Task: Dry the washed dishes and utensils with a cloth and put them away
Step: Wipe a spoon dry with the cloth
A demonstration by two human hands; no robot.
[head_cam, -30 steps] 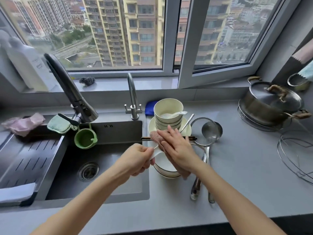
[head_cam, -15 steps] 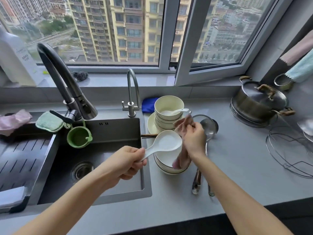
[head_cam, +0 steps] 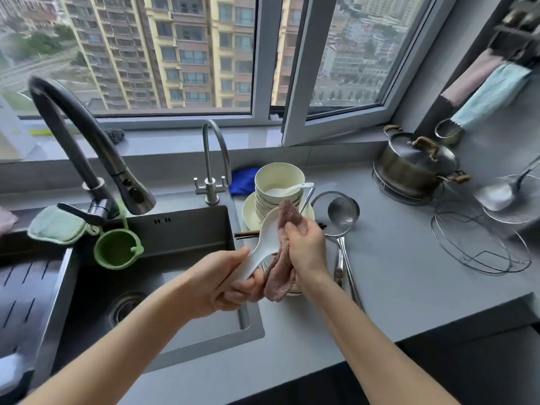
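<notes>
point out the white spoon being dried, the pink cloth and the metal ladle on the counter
white spoon (head_cam: 267, 238), head view, on the bowl's outer side
pink cloth (head_cam: 282, 273), head view, on the hanging fold
metal ladle (head_cam: 342, 213), head view, inside its cup

Soft daylight enters through the window (head_cam: 181, 54) and lights the counter (head_cam: 394, 258) evenly, with only faint shadows. The sink basin (head_cam: 181, 247) stays dark. Wide-angle distortion bends the frame edges (the window frames lean noticeably), and the far right corner looks blurred.
</notes>
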